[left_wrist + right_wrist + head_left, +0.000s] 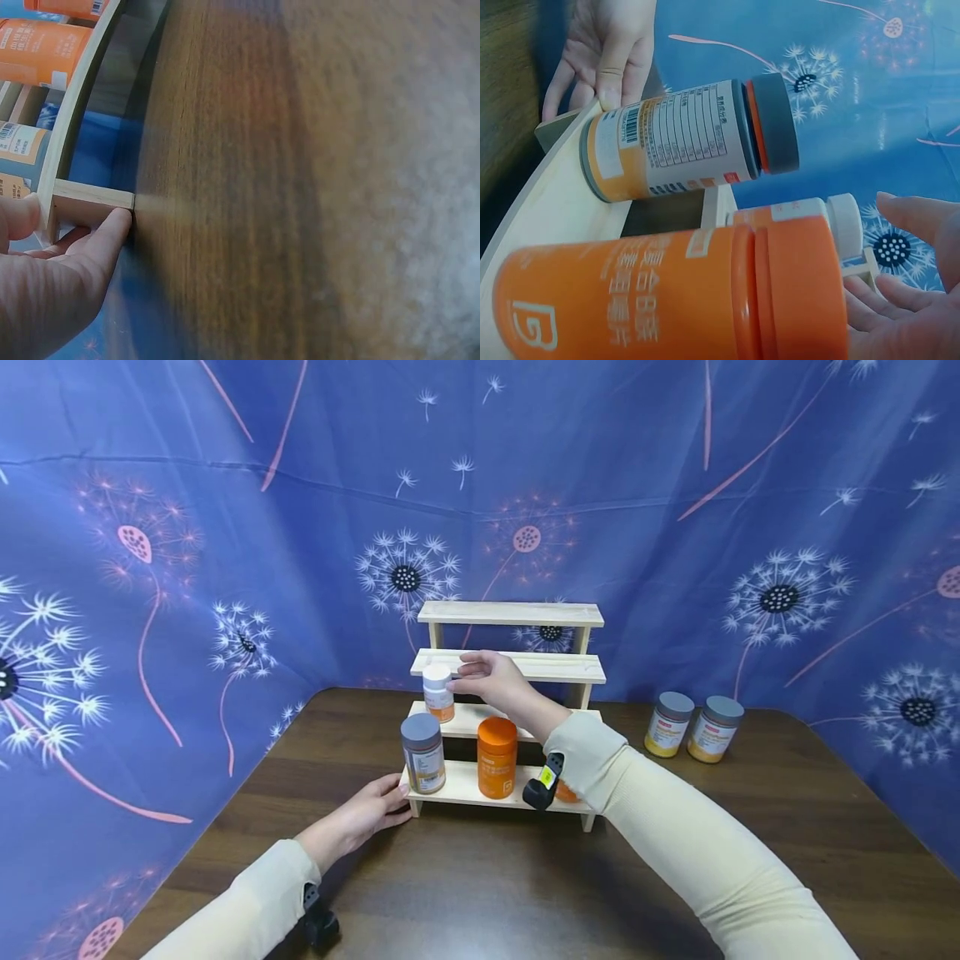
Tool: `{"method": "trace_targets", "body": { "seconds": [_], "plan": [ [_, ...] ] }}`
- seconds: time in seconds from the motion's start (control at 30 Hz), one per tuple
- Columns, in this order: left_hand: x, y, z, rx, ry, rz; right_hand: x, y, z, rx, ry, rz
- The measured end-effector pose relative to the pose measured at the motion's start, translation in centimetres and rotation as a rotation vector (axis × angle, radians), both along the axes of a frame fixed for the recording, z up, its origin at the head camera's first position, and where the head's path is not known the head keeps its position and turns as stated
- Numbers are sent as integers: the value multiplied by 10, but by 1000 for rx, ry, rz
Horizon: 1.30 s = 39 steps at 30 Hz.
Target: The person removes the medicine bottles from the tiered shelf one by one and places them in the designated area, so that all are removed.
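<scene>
My left hand (367, 817) grips the left end of the lowest tier of a stepped wooden rack (510, 614). In the left wrist view its thumb lies at the board's edge and a fingertip touches the leg (94, 199). My right hand (498, 683) is beside a small white-capped bottle (438, 700) standing on the second tier from the bottom. Its thumb and fingers are spread apart in the right wrist view, near the white cap (845, 225). On the lowest tier stand a grey-lidded jar (424, 758) and an orange bottle (497, 764).
Another orange container (566, 794) on the lowest tier is mostly hidden behind the right wrist. Two grey-lidded jars (667, 727) with yellow bases stand on the brown table (465, 893) to the right. A blue dandelion-print cloth (630, 543) hangs behind the rack.
</scene>
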State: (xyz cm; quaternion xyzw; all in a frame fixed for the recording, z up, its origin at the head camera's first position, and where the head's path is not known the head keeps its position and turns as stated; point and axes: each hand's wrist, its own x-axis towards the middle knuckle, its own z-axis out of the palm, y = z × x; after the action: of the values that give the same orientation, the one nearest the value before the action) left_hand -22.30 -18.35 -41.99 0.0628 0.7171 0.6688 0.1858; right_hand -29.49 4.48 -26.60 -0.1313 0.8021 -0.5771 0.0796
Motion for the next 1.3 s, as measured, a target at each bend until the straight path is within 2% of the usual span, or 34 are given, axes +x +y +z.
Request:
{"method": "trace_targets", "body": {
  "seconds": [0.33, 0.63, 0.8, 1.03, 1.3],
  "plan": [
    [2, -1, -1, 3, 10, -12, -6, -26, -4, 40, -28, -13],
    [2, 0, -1, -3, 2, 15, -13, -39, -9, 142, 23, -66],
    [3, 2, 0, -2, -2, 15, -13, -37, -12, 202, 72, -53],
    [3, 4, 2, -6, -4, 24, -11, -33, -13, 207, 79, -33],
    [4, 1, 2, -10, -1, 10, -9, -31, -13, 152, 61, -48]
  ]
}}
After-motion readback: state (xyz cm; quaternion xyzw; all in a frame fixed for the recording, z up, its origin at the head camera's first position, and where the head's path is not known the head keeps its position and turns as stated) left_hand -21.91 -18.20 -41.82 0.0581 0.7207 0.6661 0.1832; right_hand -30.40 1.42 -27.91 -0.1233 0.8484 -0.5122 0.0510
